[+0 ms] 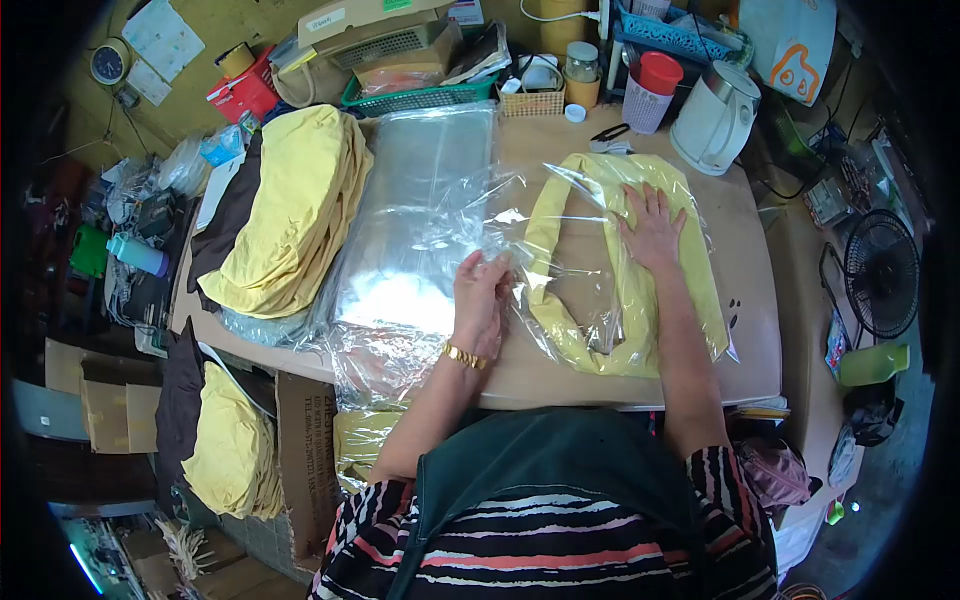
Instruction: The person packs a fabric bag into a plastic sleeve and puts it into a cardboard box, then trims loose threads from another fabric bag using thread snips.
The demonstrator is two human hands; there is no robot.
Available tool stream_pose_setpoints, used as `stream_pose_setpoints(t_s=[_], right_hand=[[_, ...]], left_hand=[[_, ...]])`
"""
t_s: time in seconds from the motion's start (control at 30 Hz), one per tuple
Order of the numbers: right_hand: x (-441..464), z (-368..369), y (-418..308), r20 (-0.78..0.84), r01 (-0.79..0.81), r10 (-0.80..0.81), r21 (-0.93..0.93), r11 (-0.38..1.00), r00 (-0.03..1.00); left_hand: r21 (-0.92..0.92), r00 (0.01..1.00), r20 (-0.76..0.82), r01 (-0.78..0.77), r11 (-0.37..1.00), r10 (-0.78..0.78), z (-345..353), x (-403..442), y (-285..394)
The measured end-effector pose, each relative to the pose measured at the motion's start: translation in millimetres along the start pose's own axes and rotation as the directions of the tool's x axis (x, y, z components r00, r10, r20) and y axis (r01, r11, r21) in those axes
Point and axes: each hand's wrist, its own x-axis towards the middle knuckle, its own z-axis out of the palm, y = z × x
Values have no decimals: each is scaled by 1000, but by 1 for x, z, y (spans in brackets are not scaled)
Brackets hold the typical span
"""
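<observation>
A folded yellow cloth piece with a long strap loop (638, 300) lies flat inside a clear plastic bag (575, 275) on the table. My right hand (654, 226) rests palm down on the bagged cloth, fingers spread. At the bag's left edge, my left hand (482, 300) pinches the clear plastic between thumb and fingers. Just left of that hand lies a stack of flat clear plastic bags (410, 215). Farther left sits a thick pile of folded yellow cloth pieces (300, 210), with dark brown cloth (228, 220) beside it.
Along the table's back stand a green basket (425, 95), a jar (581, 75), a red cup (659, 75) and a white electric kettle (716, 118). Black scissors (610, 133) lie near the bagged cloth. A second yellow pile (232, 440) is at lower left, beside a cardboard box (308, 460). A fan (880, 270) stands right.
</observation>
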Motion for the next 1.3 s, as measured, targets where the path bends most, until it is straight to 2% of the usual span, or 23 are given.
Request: stream_pose_setpoints(t_s=[0.07, 0.17, 0.2, 0.27, 0.37, 0.4, 0.43, 0.5, 0.6, 0.7, 0.77, 0.8, 0.83, 0.87, 0.9, 0.97, 1.0, 1.03, 1.1, 1.13, 1.2, 1.23, 1.3], right_hand=[[1, 2, 0, -3, -2, 2, 13, 1000, 1000], [0, -1, 0, -13, -10, 10, 39, 999, 1000], [0, -2, -1, -13, -12, 13, 55, 998, 1000], [-1, 0, -1, -15, -17, 17, 52, 999, 1000], [2, 1, 0, -14, -23, 24, 55, 998, 1000], [2, 1, -1, -6, -25, 26, 61, 998, 1000], [1, -1, -2, -6, -23, 24, 61, 998, 1000], [0, -5, -3, 14, -36, 35, 78, 996, 999], [2, -2, -2, 11, -45, 44, 84, 995, 999], [0, -6, -3, 13, -39, 38, 96, 995, 999], [2, -6, -4, 31, -38, 35, 115, 993, 999], [3, -6, -4, 49, -44, 38, 133, 990, 998], [7, -10, -2, 47, -37, 31, 134, 990, 998], [12, -15, 1, 178, -62, 26, 196, 979, 984], [17, -24, 3, 301, -95, 15, 255, 962, 954], [18, -61, 2, 276, -7, -63, 243, 970, 959], [16, -72, 3, 270, 75, -135, 224, 972, 953], [16, -74, 2, 266, 63, -122, 218, 974, 956], [16, -73, -2, 127, 129, -154, 180, 975, 980], [15, -67, -3, 124, 111, -133, 174, 979, 983], [23, -52, -2, 54, 207, -217, 155, 966, 975], [28, -45, -1, 48, 215, -228, 184, 959, 973], [32, -39, -1, 85, 215, -233, 183, 959, 969]], left_hand=[[0, 976, 179, 124, 992, -122, -16, 21, -7], [41, 938, 317, 135, 990, -142, -17, 18, 2], [45, 936, 321, 137, 989, -145, -9, 12, 8], [-179, 989, 150, 36, 983, -9, 9, -4, 20], [-185, 963, 268, 82, 979, -30, -6, -12, 28], [-64, 960, 270, 89, 994, -68, -11, -12, 32], [-65, 961, 269, 87, 994, -67, -21, -12, 39], [401, 893, 392, 51, 915, -222, -45, -13, 58], [586, 936, 347, -165, 793, -62, -79, -25, 86], [559, 964, 182, -263, 787, 193, -105, -36, 116], [773, 893, 122, -360, 523, 434, -120, -36, 127], [773, 891, 117, -359, 524, 438, -116, -38, 129], [832, 722, 163, -466, 299, 672, -105, -39, 131], [867, 495, 239, -497, 47, 835, -95, -42, 132], [867, 490, 238, -497, 45, 839, -87, -44, 132], [743, 603, 300, -634, 215, 739, -62, -44, 130], [689, 591, 461, -708, 152, 662, -33, -52, 126], [618, 557, 611, -780, 101, 562, -2, -60, 115], [605, 544, 751, -794, -62, 375, 38, -62, 81], [590, 533, 762, -805, -56, 367, 41, -54, 67], [706, 673, 693, -558, -437, 260, 40, -18, 27], [690, 656, 711, -580, -434, 253, 35, -5, 17], [805, 825, 507, -350, -479, 250, 11, 13, 16]])
